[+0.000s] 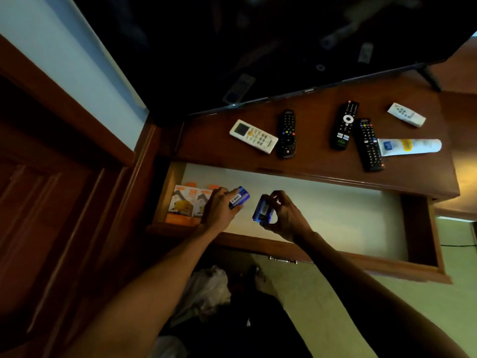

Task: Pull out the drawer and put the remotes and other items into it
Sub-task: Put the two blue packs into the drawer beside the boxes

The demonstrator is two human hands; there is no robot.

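Note:
The drawer [335, 210] is pulled out, its pale bottom mostly bare. My left hand [219, 210] holds a small blue box [240, 197] with a barcode over the drawer's left part. My right hand [286, 215] holds a second blue box [263, 210] just beside it. Two orange-and-white packs [184, 202] lie in the drawer's left end. On the wooden top above lie a white remote [253, 136], three black remotes [286, 134] [344, 125] [369, 144], a small white remote [406, 114] and a white tube [410, 146].
A dark TV screen [258, 47] stands at the back of the wooden top, its foot [431, 78] at the right. A wooden door [51, 202] is at the left. A white bag [206, 288] lies on the floor below the drawer.

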